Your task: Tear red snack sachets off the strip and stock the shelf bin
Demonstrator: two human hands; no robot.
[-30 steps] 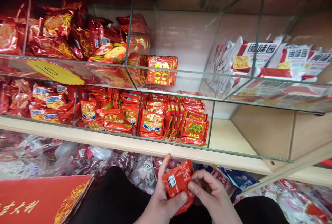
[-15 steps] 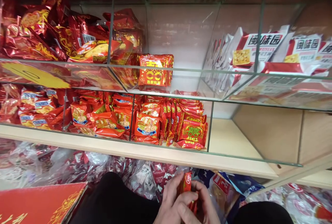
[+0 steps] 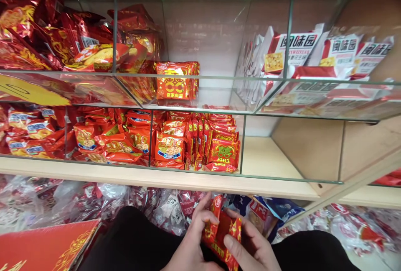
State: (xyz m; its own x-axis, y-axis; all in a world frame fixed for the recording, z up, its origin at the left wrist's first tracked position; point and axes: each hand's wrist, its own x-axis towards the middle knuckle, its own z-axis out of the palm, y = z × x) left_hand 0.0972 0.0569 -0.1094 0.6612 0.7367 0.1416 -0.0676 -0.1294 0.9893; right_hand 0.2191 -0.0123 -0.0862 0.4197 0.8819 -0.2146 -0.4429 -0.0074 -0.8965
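Observation:
Low at the centre, my left hand (image 3: 196, 237) and my right hand (image 3: 250, 241) hold red and gold packets (image 3: 219, 233) between them. The fingers of my left hand wrap the left side, and my right thumb presses on the front of the right side. Above them, a row of red packets (image 3: 224, 152) stands behind glass on the lower shelf. A small stack of red packets with gold characters (image 3: 174, 80) sits on the upper glass shelf.
White and red cracker packs (image 3: 297, 49) fill the upper right compartment. A wooden shelf edge (image 3: 188, 183) runs above my hands. At lower left is a red box (image 3: 44, 246); bagged goods (image 3: 171, 208) lie under the shelf.
My hands have moved slightly apart, showing more of the red packets between them. The view has shifted a little to the right, so the shelves appear further left.

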